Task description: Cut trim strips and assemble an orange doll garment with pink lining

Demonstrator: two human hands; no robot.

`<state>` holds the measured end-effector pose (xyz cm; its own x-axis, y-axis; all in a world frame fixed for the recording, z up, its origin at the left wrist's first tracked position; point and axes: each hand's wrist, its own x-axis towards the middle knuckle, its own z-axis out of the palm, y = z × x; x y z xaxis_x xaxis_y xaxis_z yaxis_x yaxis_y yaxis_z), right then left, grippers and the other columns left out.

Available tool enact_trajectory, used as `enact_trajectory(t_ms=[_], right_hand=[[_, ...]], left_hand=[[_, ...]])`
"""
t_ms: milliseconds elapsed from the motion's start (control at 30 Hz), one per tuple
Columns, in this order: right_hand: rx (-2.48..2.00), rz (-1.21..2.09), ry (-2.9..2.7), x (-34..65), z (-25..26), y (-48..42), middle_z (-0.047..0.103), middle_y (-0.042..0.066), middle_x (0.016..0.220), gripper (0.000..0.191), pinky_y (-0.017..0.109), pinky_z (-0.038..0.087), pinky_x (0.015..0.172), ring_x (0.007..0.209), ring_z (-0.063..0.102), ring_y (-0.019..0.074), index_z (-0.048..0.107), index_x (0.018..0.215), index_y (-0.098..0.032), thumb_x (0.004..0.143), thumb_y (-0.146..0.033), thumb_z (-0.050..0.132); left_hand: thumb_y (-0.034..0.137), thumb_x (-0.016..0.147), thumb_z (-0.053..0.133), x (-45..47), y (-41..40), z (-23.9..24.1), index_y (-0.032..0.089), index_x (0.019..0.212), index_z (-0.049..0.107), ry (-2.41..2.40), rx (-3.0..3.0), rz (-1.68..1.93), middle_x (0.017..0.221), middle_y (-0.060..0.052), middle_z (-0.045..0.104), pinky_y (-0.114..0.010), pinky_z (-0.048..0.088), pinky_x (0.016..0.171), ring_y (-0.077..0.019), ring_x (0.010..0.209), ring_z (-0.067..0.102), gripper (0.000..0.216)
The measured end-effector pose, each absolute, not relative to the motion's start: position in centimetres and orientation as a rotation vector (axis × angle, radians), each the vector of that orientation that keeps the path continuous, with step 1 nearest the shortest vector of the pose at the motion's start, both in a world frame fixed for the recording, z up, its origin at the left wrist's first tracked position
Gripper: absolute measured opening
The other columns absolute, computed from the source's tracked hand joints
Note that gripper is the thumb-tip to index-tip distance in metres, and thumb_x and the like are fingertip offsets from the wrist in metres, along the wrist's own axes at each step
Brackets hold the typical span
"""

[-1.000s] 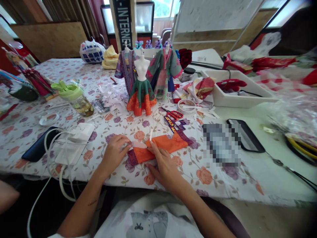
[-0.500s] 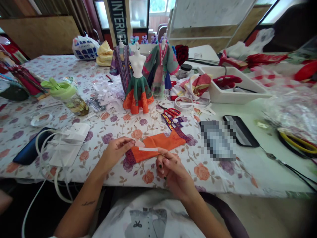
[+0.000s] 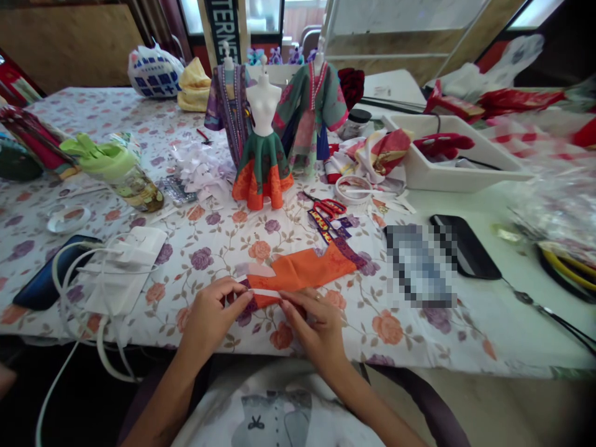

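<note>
A short strip of white tape (image 3: 264, 293) stretches between my two hands, low over the near edge of an orange piece of fabric (image 3: 307, 267). My left hand (image 3: 218, 310) pinches its left end. At the right end, the thumb and forefinger of my right hand (image 3: 316, 320) close on it. Whether the strip touches the fabric, I cannot tell. The fabric lies flat on the floral tablecloth (image 3: 186, 279), with a purple patterned band at each end. A pale pinkish scrap (image 3: 256, 269) rests on its left part.
Beyond the fabric are red-handled scissors (image 3: 328, 205), patterned trim scraps (image 3: 326, 225) and a tape roll (image 3: 354, 189). A small mannequin (image 3: 263, 105) in a green-orange skirt stands behind. Left are a power strip (image 3: 125, 273) with cables and a lidded bottle (image 3: 125, 180); right, a phone (image 3: 465, 248).
The tape strip has come down and nearer to me. My left hand has moved to its left end, and my right hand has turned over and shifted left. The view has shifted slightly.
</note>
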<state>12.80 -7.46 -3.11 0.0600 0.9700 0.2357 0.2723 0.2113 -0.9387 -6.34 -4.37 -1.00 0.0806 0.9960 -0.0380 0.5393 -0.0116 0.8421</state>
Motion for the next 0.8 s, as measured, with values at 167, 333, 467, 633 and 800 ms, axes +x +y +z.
enact_trajectory(t_ms=[167,333,467,633,800], right_hand=[[-1.356,0.491,-1.566,12.3,-3.2,-6.0,0.066,0.002,0.066,0.011,0.032,0.043,0.061,0.065,0.054,0.0172,0.072,0.077,-0.021,0.083,-0.021,0.063],[-1.442,0.386,-1.704,11.8,-3.1,-4.6,0.061,0.004,0.068,0.013,0.035,0.041,0.065,0.07,0.049,0.0195,0.067,0.075,-0.019,0.085,-0.019,0.059],[-1.462,0.391,-1.782,11.6,-3.3,-4.2,0.06,0.004,0.07,0.013,0.036,0.042,0.067,0.071,0.049,0.0202,0.062,0.074,-0.018,0.086,-0.016,0.055],[-1.488,0.421,-1.832,11.5,-3.6,-3.9,0.059,0.005,0.07,0.014,0.035,0.043,0.066,0.071,0.05,0.0205,0.057,0.075,-0.017,0.087,-0.016,0.052],[-1.556,0.488,-1.852,11.5,-3.8,-3.7,0.06,0.006,0.073,0.014,0.036,0.045,0.068,0.073,0.052,0.0215,0.057,0.075,-0.017,0.088,-0.018,0.051]], left_hand=[[0.033,0.085,0.056,-6.0,-4.5,-1.0,0.022,0.073,0.062,1.598,1.763,0.769,0.079,-0.002,0.063,-0.03,0.042,0.071,-0.0186,0.075,0.057,0.017],[0.031,0.09,0.046,-5.6,-4.0,-1.0,0.022,0.081,0.057,1.663,1.893,0.675,0.084,-0.004,0.06,-0.034,0.041,0.078,-0.0219,0.085,0.056,0.017],[0.028,0.093,0.038,-5.2,-3.7,-1.2,0.02,0.086,0.054,1.74,1.985,0.507,0.088,-0.006,0.058,-0.039,0.041,0.082,-0.024,0.089,0.053,0.02],[0.027,0.095,0.035,-4.9,-3.4,-1.1,0.018,0.087,0.054,1.797,2.035,0.353,0.088,-0.006,0.057,-0.042,0.043,0.082,-0.0247,0.088,0.053,0.022],[0.026,0.095,0.036,-4.9,-3.2,-1.2,0.018,0.087,0.054,1.799,2.038,0.298,0.087,-0.006,0.057,-0.042,0.044,0.082,-0.0246,0.088,0.054,0.021]])
